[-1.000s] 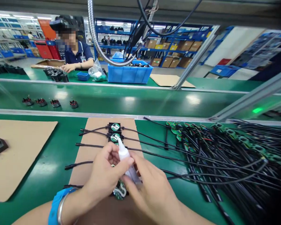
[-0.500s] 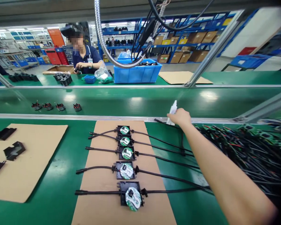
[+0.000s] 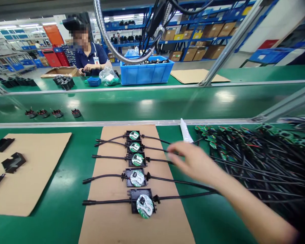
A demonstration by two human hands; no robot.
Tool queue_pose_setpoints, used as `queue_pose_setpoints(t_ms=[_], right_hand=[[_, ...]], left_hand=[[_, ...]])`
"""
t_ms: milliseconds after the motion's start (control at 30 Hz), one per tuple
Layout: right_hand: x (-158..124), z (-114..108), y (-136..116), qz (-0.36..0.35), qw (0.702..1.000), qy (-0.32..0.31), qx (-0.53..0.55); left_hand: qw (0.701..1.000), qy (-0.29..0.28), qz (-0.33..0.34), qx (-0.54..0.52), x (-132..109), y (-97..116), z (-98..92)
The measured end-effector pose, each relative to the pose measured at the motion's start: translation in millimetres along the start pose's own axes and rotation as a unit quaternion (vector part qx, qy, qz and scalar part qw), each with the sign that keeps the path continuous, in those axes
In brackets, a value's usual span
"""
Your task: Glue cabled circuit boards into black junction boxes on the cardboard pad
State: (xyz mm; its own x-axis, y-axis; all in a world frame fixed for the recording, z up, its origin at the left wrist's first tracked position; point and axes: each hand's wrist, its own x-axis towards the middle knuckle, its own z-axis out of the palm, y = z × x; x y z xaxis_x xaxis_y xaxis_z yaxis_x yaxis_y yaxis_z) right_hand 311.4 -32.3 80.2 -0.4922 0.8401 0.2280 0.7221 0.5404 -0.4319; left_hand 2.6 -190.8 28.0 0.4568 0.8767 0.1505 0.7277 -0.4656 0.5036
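Note:
My right hand [image 3: 194,162] hovers over the cables just right of the middle cardboard, slightly blurred, with fingers apart and nothing in them. Behind it a white squeeze tube [image 3: 185,131] lies on the green table. On the cardboard sheet [image 3: 112,225] stands a column of several black plastic housings [image 3: 134,194]. Each carries a round green circuit board [image 3: 145,206] with a white bead on it. Black cables [image 3: 106,202] run out of the housings to both sides, and the right-hand ones pass beneath my hand and forearm. My left hand is out of view.
To the right lies a heap of cables with circuit boards [image 3: 244,149]. Black plastic parts [image 3: 14,162] rest on cardboard at left. Several small round components [image 3: 57,113] sit past the metal rail. Across the bench, a person [image 3: 93,59] works beside a blue bin [image 3: 146,73].
My right hand has let go of the white tube, which now lies on the table. The hand has moved nearer, over the cables. The view has shifted slightly.

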Motion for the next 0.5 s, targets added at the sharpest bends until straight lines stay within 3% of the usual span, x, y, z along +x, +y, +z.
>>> queue_pose_setpoints(t_ms=[33, 67, 133, 300, 400, 500], right_hand=[[-18, 7, -18, -0.052, 0.994, -0.085, 0.039], [-35, 16, -34, -0.07, 0.987, -0.133, 0.061], [-61, 33, -53, -0.063, 0.984, -0.155, 0.056], [-85, 56, -53, -0.115, 0.991, -0.041, 0.061], [-88, 47, -52, -0.156, 0.987, 0.001, 0.041], [-90, 30, -61, -0.181, 0.983, -0.019, 0.005]], left_hand=[[1.0, 0.003, -0.001, -0.002, -9, 1, -8.5], [1.0, 0.007, -0.007, -0.003, -13, 3, -14.4], [1.0, 0.011, -0.029, 0.004, -11, 6, -17.9], [0.998, -0.017, -0.064, 0.004, 10, 3, -5.5], [0.995, -0.028, -0.068, -0.063, 8, 6, -8.9], [0.997, -0.005, -0.042, -0.065, 4, 12, -15.7]])
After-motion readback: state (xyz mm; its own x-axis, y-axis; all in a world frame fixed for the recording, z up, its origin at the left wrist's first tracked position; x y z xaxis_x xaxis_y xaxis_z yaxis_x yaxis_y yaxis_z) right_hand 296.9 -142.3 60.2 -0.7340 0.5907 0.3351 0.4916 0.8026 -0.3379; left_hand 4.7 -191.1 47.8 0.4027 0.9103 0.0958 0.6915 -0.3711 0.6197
